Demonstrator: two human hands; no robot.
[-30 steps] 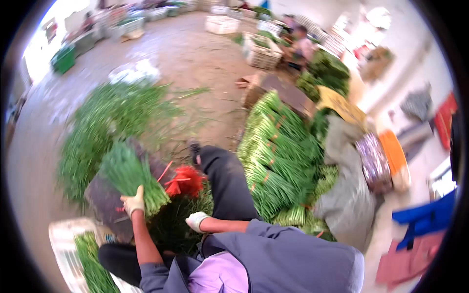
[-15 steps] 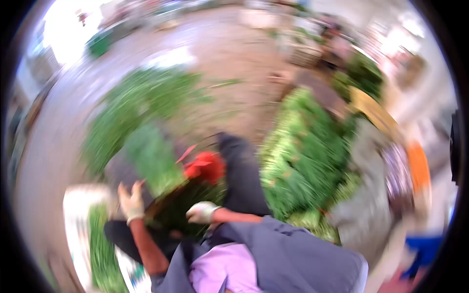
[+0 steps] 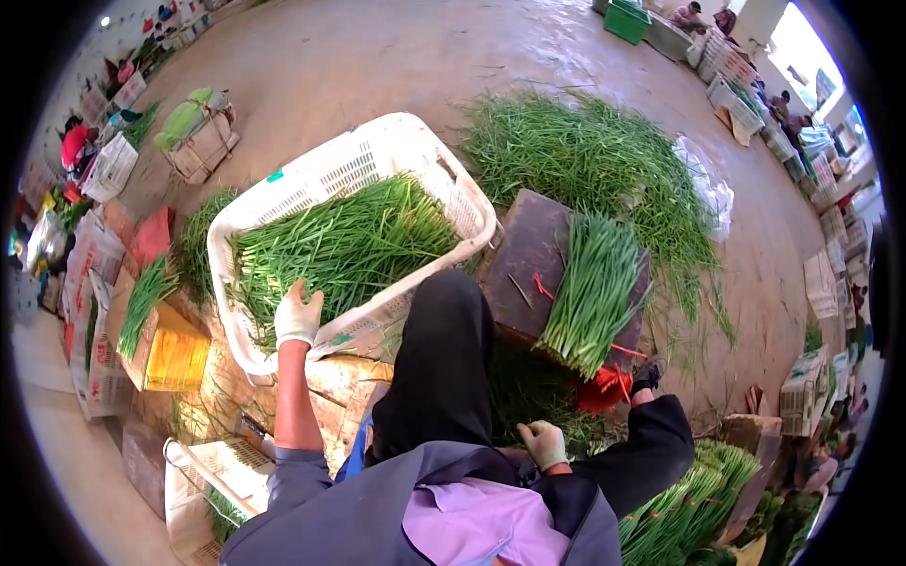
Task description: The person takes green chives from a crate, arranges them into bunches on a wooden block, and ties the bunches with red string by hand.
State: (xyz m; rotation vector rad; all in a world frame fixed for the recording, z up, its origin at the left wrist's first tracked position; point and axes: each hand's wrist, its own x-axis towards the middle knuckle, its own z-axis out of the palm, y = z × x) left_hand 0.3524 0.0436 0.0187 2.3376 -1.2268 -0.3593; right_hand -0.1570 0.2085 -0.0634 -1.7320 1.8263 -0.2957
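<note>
My left hand (image 3: 298, 314), in a pale glove, is at the near side of a white plastic crate (image 3: 247, 351), its fingers apart at the edge of the greens. Long chives (image 3: 354, 250) lie loosely inside the crate. My right hand (image 3: 545, 443), also gloved, is low beside my lap with its fingers curled; whatever is under them is hidden. Ahead of it, a neat bunch of chives (image 3: 595, 292) rests on a dark block (image 3: 528, 250). Red ties (image 3: 609, 387) hang at the block's near edge.
A wide heap of loose chives (image 3: 585, 151) covers the floor beyond the block. More bundled chives (image 3: 694, 500) lie at lower right. On the left are a yellow-taped block (image 3: 176, 354) and a knife (image 3: 255, 426). Other people sit along both walls.
The view has swung left and sharpened, bringing the whole white crate in. My left hand, earlier near the dark block, is now at the crate. My right hand stays low and curled.
</note>
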